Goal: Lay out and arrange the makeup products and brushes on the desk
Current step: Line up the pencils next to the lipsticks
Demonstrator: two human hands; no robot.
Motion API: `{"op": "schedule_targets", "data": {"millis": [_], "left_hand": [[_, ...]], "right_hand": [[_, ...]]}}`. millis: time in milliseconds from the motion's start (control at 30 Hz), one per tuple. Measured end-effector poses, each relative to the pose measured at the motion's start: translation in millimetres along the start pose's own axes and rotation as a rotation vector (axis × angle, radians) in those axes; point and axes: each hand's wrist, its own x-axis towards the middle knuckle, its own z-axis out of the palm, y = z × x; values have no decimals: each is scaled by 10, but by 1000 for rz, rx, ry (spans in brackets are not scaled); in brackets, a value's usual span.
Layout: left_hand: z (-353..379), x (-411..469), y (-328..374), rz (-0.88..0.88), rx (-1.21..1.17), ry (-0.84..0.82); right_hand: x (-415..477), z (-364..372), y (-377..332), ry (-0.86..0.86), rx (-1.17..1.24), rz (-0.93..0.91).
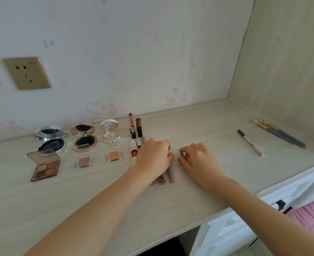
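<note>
My left hand (153, 157) lies palm down on the pale wood-grain desk (207, 182), forearm running in from 7 o'clock. Its knuckles are arched over a row of slim lip tubes, and its thumb is against the upper end of a long matte grey tube (171, 175). Whether my fingers actually close round that tube I cannot tell, since the back of the hand hides them. My right hand (200, 161) comes in from 5 o'clock, wrist low, with the thumb and forefinger pinching a small grey stub (182, 154) just at 3 o'clock of the left thumb. The other fingers are bent and touch the desk. Two brown-capped lip tubes (161, 179) poke out from under my left wrist at 6 o'clock, beside the grey one. At 11 o'clock of the left hand stand uncapped lipsticks (132, 126). Further toward 9 and 10 o'clock are a white floral round compact (111, 133), a rose-gold round compact (84, 137), a silver round compact (50, 137) and a brown square eyeshadow palette (44, 166), all open. At 2 o'clock of my right hand, well apart, lie a white pencil with a dark cap (250, 143) and grey-handled brushes (281, 134).
</note>
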Motion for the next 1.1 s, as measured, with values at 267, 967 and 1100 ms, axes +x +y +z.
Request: {"op": "schedule_targets", "data": {"millis": [267, 967, 1100], "left_hand": [[-123, -102, 29, 119, 166, 11], [-202, -479, -72, 184, 88, -15], [-198, -445, -117, 128, 42, 15]], "right_hand": [[-44, 4, 29, -1, 7, -31], [69, 102, -36, 1, 148, -151], [189, 179, -101, -37, 187, -191]]}}
